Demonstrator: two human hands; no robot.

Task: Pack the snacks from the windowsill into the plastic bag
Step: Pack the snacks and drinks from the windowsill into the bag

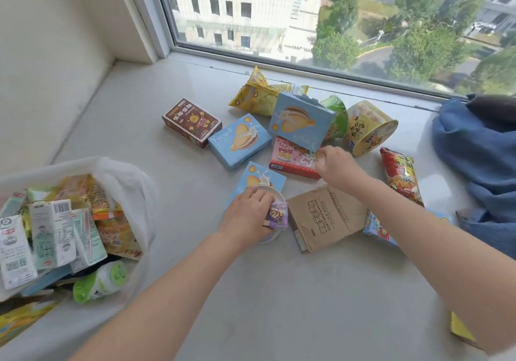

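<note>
My left hand grips a small white cup with a purple label that lies over a blue biscuit box. My right hand pinches the right end of a pink and red box. Around them on the windowsill lie two more blue biscuit boxes, a brown box, a yellow pouch, a yellow noodle cup, a green cup, a red packet and a brown paper envelope. The white plastic bag at the left holds several cartons and packets.
Blue denim clothing is heaped at the right end of the sill. A blue packet lies partly under my right forearm. The window frame runs behind the snacks and a wall closes the left side.
</note>
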